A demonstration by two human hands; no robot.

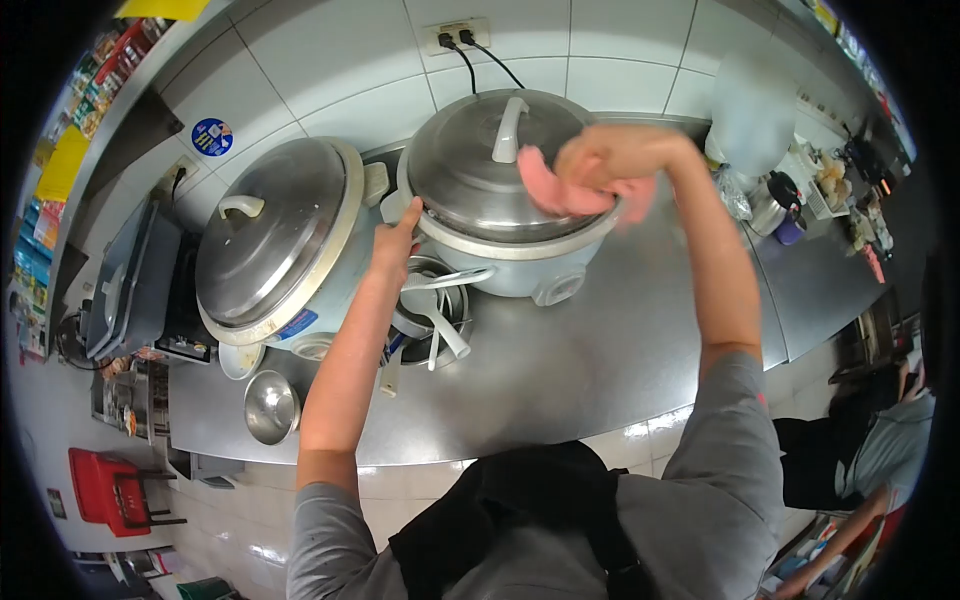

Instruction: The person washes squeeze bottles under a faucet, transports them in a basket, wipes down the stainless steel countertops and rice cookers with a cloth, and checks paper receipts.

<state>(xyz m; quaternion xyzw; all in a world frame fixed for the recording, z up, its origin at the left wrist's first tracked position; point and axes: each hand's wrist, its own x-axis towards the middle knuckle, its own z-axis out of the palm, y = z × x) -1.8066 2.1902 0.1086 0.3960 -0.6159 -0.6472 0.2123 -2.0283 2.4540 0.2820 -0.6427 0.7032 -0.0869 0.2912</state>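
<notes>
My right hand [610, 158] is closed on a pink cloth [556, 190], which lies against the right side of the lid and rim of a large rice cooker [490, 262]. Motion blurs this hand and the cloth. My left hand [396, 243] touches the left rim of the same cooker; its index finger is stretched out along the edge. The steel lid [455, 160] with its pale handle [510, 130] sits on the cooker. To the left stands a second rice cooker [345, 255], its lid on.
Between the cookers sit steel pots [455, 320] with white-handled utensils. A steel bowl [271, 407] lies near the front left counter edge. A steel jug [768, 203] stands at the right, and plugs fill a wall socket [456, 38]. Another person [890, 450] is at the lower right.
</notes>
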